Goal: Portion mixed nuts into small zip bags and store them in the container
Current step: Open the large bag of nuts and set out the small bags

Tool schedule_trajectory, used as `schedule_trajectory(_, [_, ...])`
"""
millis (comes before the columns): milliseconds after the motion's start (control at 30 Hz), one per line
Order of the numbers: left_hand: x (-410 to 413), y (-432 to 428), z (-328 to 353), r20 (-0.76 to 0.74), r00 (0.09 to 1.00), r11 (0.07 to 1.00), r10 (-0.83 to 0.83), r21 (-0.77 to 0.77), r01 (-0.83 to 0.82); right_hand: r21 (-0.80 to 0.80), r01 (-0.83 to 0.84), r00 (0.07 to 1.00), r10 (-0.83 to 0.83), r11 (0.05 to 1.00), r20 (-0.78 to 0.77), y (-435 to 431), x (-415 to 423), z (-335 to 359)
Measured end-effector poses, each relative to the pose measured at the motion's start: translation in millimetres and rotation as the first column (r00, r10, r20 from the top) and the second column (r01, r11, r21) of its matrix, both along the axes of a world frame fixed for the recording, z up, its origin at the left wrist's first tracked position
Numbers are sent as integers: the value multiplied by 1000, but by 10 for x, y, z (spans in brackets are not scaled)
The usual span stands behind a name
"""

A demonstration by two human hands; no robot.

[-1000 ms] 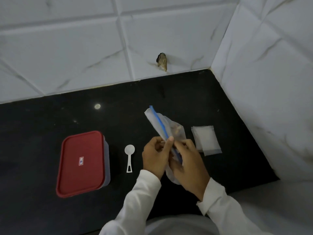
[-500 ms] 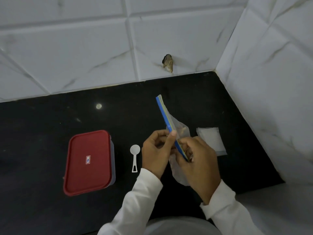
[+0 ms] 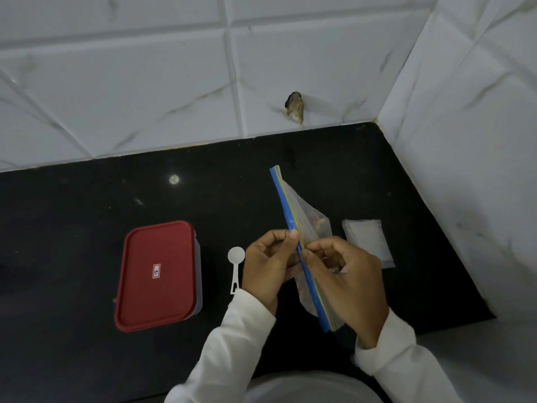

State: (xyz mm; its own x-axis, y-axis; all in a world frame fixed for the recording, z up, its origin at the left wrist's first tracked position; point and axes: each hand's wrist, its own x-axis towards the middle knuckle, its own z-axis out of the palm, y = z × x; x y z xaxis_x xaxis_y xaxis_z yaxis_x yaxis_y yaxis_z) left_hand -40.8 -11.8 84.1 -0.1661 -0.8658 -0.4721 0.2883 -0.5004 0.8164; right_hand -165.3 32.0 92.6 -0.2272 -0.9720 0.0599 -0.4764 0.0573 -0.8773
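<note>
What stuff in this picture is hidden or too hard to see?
All in the head view:
- Inside the container: hidden by its red lid.
- Writing on the sticker: too small to read.
- What fills the zip bag: cloudy plastic, the left hand and the right hand cover most of it; only brownish bits show.
- How many small bags are in the pile: they overlap.

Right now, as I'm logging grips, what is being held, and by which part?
The zip bag, pinched at its blue zip strip by the left hand and right hand.
</note>
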Motion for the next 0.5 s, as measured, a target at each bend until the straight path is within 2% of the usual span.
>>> schedule_trajectory(167, [0,6,18,41,999,1000,-2,-3,3,26,-16,997,18,1000,-70,-4,25,-33])
schedule_trajectory(233, [-1,5,24,26,1000,1000,6,5,-6,85,-24,999,22,996,23,-8,24,-29])
schedule_trajectory(333, [2,9,33,12,1000,1000,7,3,-7,229,-55,966,-6,972,257,-33,1,2])
schedule_trajectory(400, [4,5,30,62,998,999,33,-25,-32,313,-41,915,-91,949,394,-53,-27,0])
schedule_trajectory(500, [32,-41,2,172,983,997,63,-58,-53,341,8,859,-181,940,478,-60,-57,4])
